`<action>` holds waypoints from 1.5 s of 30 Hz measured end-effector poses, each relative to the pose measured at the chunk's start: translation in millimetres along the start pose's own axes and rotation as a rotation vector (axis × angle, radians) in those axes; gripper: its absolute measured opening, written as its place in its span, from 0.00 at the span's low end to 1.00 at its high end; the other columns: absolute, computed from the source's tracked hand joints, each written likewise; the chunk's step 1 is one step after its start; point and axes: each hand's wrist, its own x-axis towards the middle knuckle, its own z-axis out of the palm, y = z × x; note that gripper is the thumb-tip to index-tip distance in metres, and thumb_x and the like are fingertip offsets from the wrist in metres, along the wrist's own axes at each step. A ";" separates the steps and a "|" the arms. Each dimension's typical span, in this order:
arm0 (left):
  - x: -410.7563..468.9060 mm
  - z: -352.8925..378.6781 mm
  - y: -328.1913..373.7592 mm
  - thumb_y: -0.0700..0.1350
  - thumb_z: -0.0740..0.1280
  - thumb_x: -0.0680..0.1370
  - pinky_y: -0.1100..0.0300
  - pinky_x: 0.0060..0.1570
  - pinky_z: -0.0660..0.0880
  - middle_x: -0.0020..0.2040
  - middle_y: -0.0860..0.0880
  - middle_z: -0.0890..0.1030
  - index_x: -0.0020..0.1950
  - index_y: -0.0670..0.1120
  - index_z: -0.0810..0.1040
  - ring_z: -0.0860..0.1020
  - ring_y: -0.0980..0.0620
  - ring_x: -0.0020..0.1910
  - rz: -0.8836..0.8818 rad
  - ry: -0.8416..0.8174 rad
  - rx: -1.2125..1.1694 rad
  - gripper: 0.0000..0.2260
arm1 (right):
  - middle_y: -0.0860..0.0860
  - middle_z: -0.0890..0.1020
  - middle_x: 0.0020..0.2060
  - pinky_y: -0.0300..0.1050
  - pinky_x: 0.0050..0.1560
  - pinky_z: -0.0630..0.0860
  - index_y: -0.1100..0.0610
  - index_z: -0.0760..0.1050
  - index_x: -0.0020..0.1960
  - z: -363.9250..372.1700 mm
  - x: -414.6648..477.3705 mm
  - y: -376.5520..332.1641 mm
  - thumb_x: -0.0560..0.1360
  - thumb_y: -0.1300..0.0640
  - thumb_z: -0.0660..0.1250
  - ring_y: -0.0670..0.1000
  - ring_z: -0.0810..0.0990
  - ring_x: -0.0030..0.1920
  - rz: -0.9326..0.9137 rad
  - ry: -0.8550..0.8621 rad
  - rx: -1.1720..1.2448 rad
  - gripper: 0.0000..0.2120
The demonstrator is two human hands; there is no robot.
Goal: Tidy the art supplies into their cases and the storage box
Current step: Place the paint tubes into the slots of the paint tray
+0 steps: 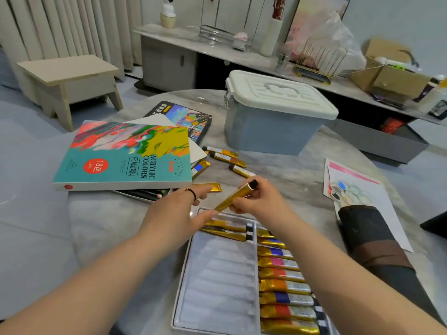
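My right hand [260, 201] grips a gold paint tube [235, 195] with a black cap, held slanted above the top edge of the white plastic paint tray [217, 281]. My left hand [179, 211] hovers with fingers extended, its fingertips at the tube's lower end. Another gold tube [212, 187] lies on the table just beyond that hand. The tray's right column holds several gold tubes [283, 286]; its left column holds two tubes [229, 229] at the top. Several loose tubes [227, 158] lie on the table further back. The acrylic colours box lid [121, 155] sits at the left.
A grey storage box [273, 126] with a shut white lid stands at the back of the round marble table [278, 170]. A paint palette [348, 189] on paper and a dark rolled brush case [370, 238] lie at the right. A pencil tin [145, 195] pokes from under the lid.
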 end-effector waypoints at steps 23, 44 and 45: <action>-19.5 38.6 -7.1 0.50 0.83 0.45 0.68 0.27 0.71 0.32 0.53 0.83 0.30 0.50 0.84 0.78 0.52 0.25 0.456 -0.043 0.576 0.17 | 0.49 0.75 0.60 0.35 0.55 0.65 0.55 0.76 0.61 -10.2 -48.2 51.5 0.78 0.56 0.59 0.48 0.69 0.62 -0.253 0.019 -0.935 0.14; -12.9 25.3 -7.1 0.58 0.61 0.76 0.64 0.58 0.66 0.64 0.60 0.73 0.65 0.55 0.73 0.69 0.57 0.63 0.214 -0.154 0.409 0.19 | 0.49 0.82 0.44 0.39 0.42 0.72 0.52 0.84 0.46 -6.1 -43.6 44.8 0.71 0.54 0.70 0.50 0.78 0.46 -0.320 0.005 -1.181 0.06; -9.3 24.0 -7.6 0.58 0.60 0.76 0.65 0.57 0.66 0.64 0.60 0.73 0.65 0.55 0.73 0.69 0.57 0.63 0.185 -0.147 0.365 0.18 | 0.50 0.79 0.53 0.39 0.50 0.70 0.53 0.80 0.55 -11.9 -39.2 42.1 0.77 0.55 0.62 0.50 0.75 0.55 -0.278 -0.014 -1.139 0.11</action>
